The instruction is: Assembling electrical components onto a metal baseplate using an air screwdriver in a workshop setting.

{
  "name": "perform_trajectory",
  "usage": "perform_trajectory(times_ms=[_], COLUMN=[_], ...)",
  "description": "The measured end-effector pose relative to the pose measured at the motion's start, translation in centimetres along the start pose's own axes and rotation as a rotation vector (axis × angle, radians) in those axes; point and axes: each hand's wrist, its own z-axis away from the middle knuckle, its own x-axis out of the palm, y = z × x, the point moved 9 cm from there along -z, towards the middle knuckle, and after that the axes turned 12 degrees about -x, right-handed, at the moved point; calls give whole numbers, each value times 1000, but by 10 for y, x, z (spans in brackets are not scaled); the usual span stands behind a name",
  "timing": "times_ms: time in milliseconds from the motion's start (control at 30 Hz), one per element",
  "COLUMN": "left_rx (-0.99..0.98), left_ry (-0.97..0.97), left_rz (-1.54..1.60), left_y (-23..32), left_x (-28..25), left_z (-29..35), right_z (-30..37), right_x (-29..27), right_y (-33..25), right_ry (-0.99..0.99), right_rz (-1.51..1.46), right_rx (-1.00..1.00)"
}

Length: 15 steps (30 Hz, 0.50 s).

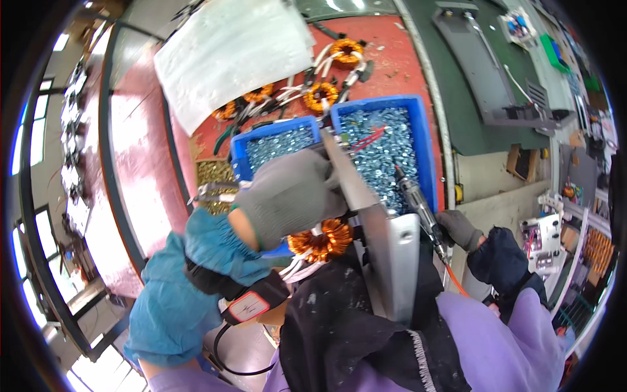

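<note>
My left hand, in a grey knit glove, is closed against the left face of a grey metal panel. Its fingertips are hidden, so what they pinch cannot be made out. Just below that hand, a copper-wound ring coil with white-sleeved leads sits beside the panel. The panel stands on edge over my lap. On the panel's right side my right hand, also gloved in grey, grips the rear end of a slim inline power screwdriver. The tool's tip points up and away, over a bin of screws; an orange hose trails from it.
Blue bins of small silvery hardware stand on the red bench top. Brass-coloured pieces lie at their left. More ring coils and a large white sheet lie behind. A green surface with a grey bracket is at right.
</note>
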Motion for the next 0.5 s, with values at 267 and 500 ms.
perform_trajectory(times_ms=[267, 500], left_rx=[142, 182], left_ry=[109, 137], left_rz=[233, 115], left_y=[-23, -27], left_x=[0, -1], left_z=[15, 15], right_z=[5, 9], right_x=[16, 47], right_y=[4, 12], right_ry=[200, 74], right_rz=[-386, -463], right_rx=[120, 296])
